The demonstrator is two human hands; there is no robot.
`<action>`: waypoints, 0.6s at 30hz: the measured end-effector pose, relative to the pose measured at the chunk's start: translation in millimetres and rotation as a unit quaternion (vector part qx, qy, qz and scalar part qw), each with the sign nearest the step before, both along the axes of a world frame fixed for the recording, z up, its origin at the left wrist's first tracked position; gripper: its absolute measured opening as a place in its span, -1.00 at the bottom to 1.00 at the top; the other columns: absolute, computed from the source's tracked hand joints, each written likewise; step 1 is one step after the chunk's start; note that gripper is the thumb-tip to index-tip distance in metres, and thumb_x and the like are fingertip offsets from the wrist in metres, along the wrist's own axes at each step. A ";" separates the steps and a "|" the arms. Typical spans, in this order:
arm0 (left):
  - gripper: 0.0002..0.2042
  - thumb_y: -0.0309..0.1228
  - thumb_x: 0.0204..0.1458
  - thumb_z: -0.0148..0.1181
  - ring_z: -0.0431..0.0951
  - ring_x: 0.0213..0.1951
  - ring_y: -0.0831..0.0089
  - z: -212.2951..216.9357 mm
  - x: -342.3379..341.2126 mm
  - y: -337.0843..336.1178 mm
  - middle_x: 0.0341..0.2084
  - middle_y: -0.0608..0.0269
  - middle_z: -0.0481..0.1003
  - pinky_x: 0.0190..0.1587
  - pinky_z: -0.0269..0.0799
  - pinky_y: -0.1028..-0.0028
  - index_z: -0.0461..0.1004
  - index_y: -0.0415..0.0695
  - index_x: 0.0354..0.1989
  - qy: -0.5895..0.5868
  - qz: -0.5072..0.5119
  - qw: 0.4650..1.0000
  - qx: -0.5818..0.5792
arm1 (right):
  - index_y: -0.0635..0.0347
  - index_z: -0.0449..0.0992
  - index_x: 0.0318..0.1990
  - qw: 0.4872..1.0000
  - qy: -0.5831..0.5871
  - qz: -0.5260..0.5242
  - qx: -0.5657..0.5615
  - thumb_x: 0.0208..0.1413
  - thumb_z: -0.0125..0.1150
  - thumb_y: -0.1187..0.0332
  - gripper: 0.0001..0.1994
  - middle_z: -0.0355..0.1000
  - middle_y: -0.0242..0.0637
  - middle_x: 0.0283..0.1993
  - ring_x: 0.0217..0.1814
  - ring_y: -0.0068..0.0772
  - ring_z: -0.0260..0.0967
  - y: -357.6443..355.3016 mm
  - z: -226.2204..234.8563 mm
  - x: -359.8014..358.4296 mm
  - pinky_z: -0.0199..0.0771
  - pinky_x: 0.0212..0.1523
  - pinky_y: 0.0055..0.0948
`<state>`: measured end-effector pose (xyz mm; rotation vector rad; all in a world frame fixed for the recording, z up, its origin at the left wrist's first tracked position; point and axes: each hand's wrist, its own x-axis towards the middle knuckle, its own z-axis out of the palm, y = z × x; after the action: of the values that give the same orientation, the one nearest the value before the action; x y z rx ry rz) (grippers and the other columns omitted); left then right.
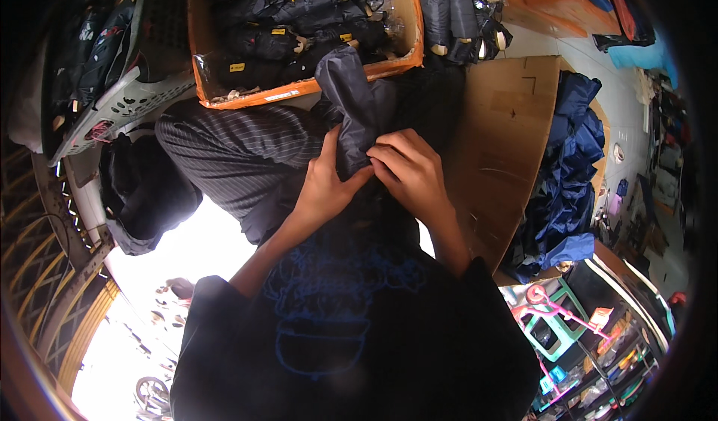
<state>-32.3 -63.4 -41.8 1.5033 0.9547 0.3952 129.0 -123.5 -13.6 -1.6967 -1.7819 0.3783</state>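
A black folded umbrella [348, 92] in thin shiny fabric stands upright, tilted slightly left, above my lap. My left hand [323, 185] is closed around its lower left side, with the thumb at the bottom. On the lower right side, the bent fingers of my right hand [411, 168] pinch the fabric near the left thumb. The bottom end is partly hidden by both hands. Just beyond is an open cardboard box [299, 92] edged in orange tape, holding several black folded umbrellas [262, 43] with pale handle ends and small yellow tags.
A grey plastic basket [142, 84] of wrapped umbrellas stands at the far left. Right of my lap, a large cardboard box [505, 144] holds crumpled navy fabric [572, 159]. More wrapped umbrellas [456, 10] lie at the back. A green stool [561, 320] is at the lower right.
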 end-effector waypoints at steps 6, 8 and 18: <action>-0.25 -0.42 -0.09 0.34 0.61 -0.23 -0.04 -0.7 -1.2 -2.4 -0.34 -0.26 0.54 -0.16 0.49 0.26 0.06 -0.33 0.25 0.004 0.008 0.999 0.037 | 0.21 0.51 -0.34 0.999 0.029 0.013 0.042 -0.19 0.28 0.54 -0.82 0.41 -0.33 -0.32 -0.26 -0.24 0.37 0.6 -9.2 -2.1 0.39 -0.28 -0.31; -0.26 -0.42 -0.10 0.35 0.60 -0.20 0.02 -2.2 0.1 -1.3 -0.31 -0.21 0.54 -0.14 0.47 0.27 0.08 -0.33 0.25 0.027 0.010 0.999 0.020 | 0.22 0.52 -0.32 0.997 0.049 0.051 0.011 -0.19 0.27 0.61 -0.79 0.42 -0.29 -0.28 -0.25 -0.21 0.38 -0.1 -1.9 -2.8 0.40 -0.25 -0.29; -0.24 -0.37 -0.10 0.35 0.62 -0.35 -0.06 -8.1 1.5 -3.8 -0.42 -0.27 0.52 -0.26 0.49 0.24 0.07 -0.36 0.24 0.042 0.007 0.999 0.034 | 0.10 0.52 -0.21 0.992 -0.018 0.088 -0.092 -0.23 0.23 0.59 -0.67 0.34 -0.40 -0.08 -0.09 -0.27 0.30 11.4 8.6 5.7 0.29 -0.16 -0.30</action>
<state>-30.8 -67.1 -49.9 1.5856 1.0276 0.3810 134.7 -112.1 -5.0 -1.6828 -1.9807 0.6087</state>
